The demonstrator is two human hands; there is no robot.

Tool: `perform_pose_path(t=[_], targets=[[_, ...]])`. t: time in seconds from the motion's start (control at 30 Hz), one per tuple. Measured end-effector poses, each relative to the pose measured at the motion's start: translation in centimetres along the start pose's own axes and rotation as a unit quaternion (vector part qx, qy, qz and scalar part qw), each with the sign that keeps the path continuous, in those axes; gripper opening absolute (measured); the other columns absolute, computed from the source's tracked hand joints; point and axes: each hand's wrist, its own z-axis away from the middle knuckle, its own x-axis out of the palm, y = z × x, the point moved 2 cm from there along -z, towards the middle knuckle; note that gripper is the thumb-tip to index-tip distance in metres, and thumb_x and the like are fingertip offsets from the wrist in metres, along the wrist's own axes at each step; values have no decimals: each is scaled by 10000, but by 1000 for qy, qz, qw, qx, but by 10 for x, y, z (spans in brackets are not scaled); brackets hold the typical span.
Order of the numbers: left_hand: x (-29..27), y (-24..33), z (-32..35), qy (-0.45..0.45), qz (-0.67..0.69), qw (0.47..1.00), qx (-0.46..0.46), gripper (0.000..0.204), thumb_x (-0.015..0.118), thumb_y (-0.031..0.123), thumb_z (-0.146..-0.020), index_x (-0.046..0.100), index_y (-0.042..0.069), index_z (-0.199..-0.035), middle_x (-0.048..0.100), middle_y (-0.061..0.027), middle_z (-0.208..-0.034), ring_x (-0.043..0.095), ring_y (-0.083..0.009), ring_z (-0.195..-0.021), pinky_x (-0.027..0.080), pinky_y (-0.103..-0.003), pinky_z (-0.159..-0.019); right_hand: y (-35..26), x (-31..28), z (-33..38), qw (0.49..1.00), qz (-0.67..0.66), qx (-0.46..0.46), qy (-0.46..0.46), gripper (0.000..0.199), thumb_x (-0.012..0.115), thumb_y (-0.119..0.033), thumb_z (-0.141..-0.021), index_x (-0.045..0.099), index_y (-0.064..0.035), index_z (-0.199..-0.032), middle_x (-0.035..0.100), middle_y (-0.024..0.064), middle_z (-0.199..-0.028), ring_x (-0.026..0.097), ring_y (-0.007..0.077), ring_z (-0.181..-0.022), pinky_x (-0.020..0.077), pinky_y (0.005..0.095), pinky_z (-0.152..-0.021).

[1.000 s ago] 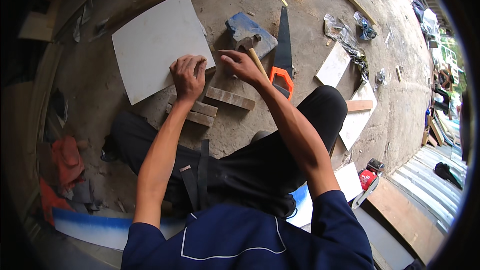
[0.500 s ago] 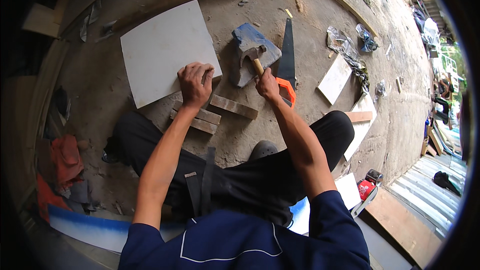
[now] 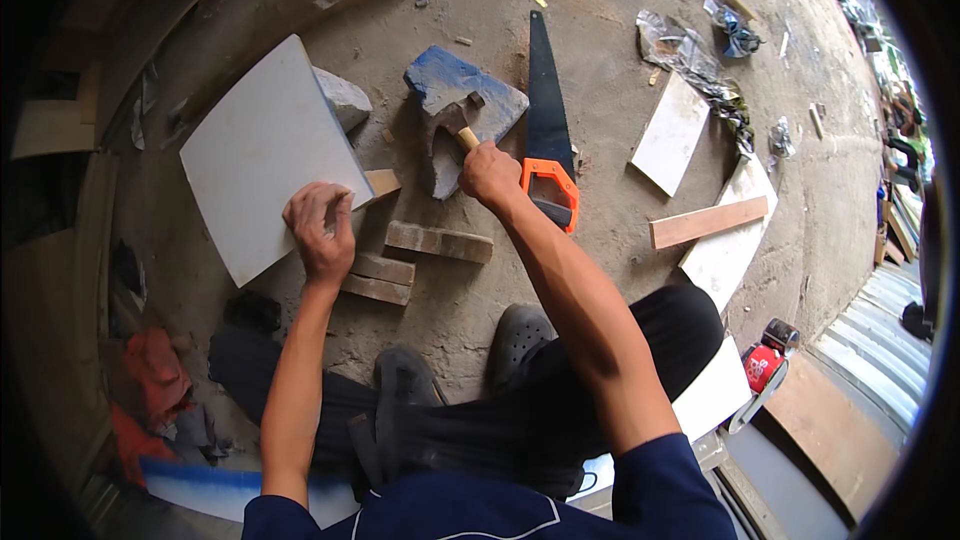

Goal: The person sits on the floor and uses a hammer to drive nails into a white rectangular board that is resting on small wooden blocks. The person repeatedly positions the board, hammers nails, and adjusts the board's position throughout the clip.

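Two hands, two jobs. Your left hand [image 3: 322,230] lies on the near corner of the white tile [image 3: 265,155], fingers curled down over its edge and pressing, not wrapped round anything. The tile lies flat on the dirt floor [image 3: 600,70], its far corner against a grey stone [image 3: 343,98], its near corner just beside a small wood offcut [image 3: 381,181]. Your right hand [image 3: 490,175] is closed tight on the wooden handle of a hammer [image 3: 455,120]; the head rests on, or just over, a blue-painted slab [image 3: 465,90], and which of the two I cannot tell.

By my reading, you are at the pick-up step: tool gripped, tile steadied, no blow begun. A next move would call for lifting the hammer clear of the slab and of the saw [image 3: 545,120] that lies touching-close on your right, orange grip toward you. Keep your left fingers back from wherever the head will land, and strike lightly; a tile propped unevenly on a stone looks likely to crack.

Three wood blocks [image 3: 400,260] lie between your hands and your shoes [image 3: 515,340]; mind them as you shift.
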Motion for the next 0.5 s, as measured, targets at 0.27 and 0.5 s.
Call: perform_pose_path(t=[0.27,0.5], targets=[[-4,-3,5,-18,-11,1000,-19,70,641,103,-884,638,86,-951,661,-26,-943,584,-264,-1012,361,-379,-953,-11,5,-3,1000,20,-8,-23,325,519,-180,-865,525,102,-1026,678,272,-924,696,390,-871,563,446,-740],[2,-2,-2,6,-6,1000,12,60,646,111,-876,635,93,-933,656,-19,-915,586,-254,-1000,360,-384,-935,9,0,-17,989,36,-93,-112,342,552,-169,-846,633,87,-1057,630,264,-1109,660,400,-999,551,440,-838]])
